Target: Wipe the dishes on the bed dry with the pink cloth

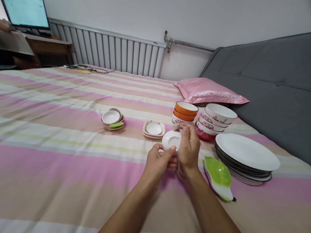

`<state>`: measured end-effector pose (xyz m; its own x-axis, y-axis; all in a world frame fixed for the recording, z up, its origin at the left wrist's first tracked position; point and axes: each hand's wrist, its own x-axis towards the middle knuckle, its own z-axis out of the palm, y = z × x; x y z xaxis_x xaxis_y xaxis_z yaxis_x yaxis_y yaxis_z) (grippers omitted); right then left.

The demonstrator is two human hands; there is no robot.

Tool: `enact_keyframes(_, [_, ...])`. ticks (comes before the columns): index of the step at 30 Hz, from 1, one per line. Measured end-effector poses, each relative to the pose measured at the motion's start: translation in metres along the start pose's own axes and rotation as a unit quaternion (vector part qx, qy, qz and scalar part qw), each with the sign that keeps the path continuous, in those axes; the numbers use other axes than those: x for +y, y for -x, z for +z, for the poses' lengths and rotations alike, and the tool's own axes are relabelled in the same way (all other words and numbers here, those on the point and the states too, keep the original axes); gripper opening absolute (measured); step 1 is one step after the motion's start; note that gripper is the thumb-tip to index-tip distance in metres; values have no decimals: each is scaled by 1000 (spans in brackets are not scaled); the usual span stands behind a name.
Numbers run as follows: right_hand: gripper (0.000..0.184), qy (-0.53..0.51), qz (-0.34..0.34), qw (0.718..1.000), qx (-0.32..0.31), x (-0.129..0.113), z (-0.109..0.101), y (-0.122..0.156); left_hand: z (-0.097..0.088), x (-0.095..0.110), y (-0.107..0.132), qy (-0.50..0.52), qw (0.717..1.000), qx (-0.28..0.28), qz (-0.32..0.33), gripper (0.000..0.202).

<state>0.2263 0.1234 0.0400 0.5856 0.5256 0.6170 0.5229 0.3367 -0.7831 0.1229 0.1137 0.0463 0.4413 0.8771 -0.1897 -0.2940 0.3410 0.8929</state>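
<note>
Both my hands hold a small white saucer (pixel 171 139) just above the striped bedspread (pixel 51 148). My left hand (pixel 158 162) pinches its lower rim with thumb and fingers. My right hand (pixel 189 148) grips its right edge, fingers curled over. Right behind the saucer sit a stack of pink-rimmed small dishes (pixel 153 129) and stacked orange bowls (pixel 184 112). A green leaf-shaped dish (pixel 219 176) lies just right of my right wrist.
Red-patterned bowls (pixel 213 120) and a stack of white plates (pixel 246 157) stand at the right. Another small dish stack (pixel 112 119) sits farther left. A pink pillow (pixel 208 91) and grey headboard (pixel 278 82) lie beyond. A person sits at a desk with a monitor (pixel 26 12) at far left.
</note>
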Motion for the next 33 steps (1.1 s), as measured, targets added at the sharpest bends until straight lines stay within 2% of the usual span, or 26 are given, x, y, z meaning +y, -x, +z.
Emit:
enact_keyframes(4, [30, -14, 12, 1000, 17, 5, 0, -4, -2, -1, -1, -10, 1000, -25, -6, 33])
enact_keyframes(10, [34, -36, 56, 998, 5, 10, -5, -12, -5, -1, -6, -24, 1000, 2, 16, 40])
enact_keyframes(13, [34, -54, 77, 996, 3, 9, -7, -14, -8, 1, -8, -37, 999, -2, 25, 41])
enact_keyframes(20, [39, -183, 196, 963, -6, 6, -6, -15, -8, -1, -8, -21, 1000, 0, 15, 36])
enact_keyframes(26, [40, -266, 249, 923, -122, -1, -7, -12, -10, 3, -9, 18, 998, 51, 17, 22])
enact_keyframes(29, [36, -261, 226, 925, -159, -3, -7, -11, -12, 4, -10, 50, 996, 71, 17, 16])
enact_keyframes(33, [46, -243, 218, 919, -220, -3, -8, -11, -13, 4, -12, 93, 993, 77, 7, 15])
